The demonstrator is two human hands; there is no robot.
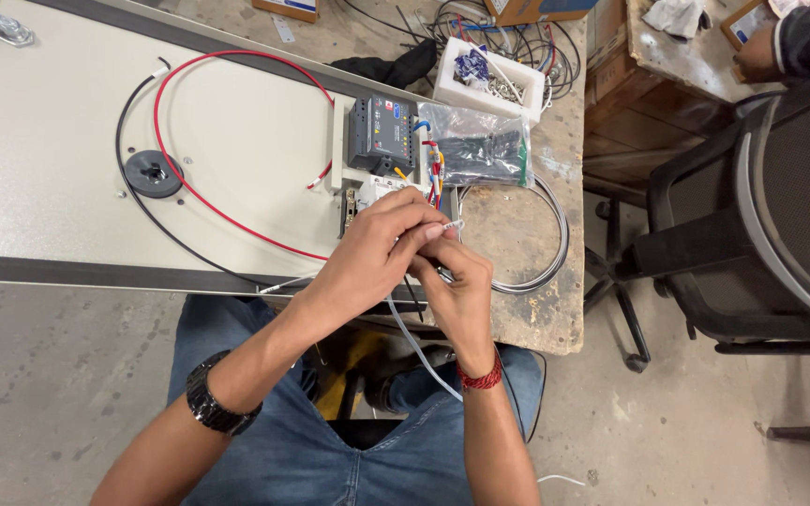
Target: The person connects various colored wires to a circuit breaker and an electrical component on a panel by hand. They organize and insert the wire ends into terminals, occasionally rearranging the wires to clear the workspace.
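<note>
At the table's [536, 323] near edge, left hand [367, 258] and right hand [457, 290] pinch a white wire [414, 342] tip closed; best kept short and steady beside the grey controller [382, 131].

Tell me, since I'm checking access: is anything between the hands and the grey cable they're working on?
Nothing visible. Both the left hand and right hand already pinch the grey cable end, just in front of the dark controller box.

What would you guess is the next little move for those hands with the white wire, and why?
Probably guide the white wire tip toward the terminal block: both hands, left hand and right hand, pinch its end right beside it.
</note>
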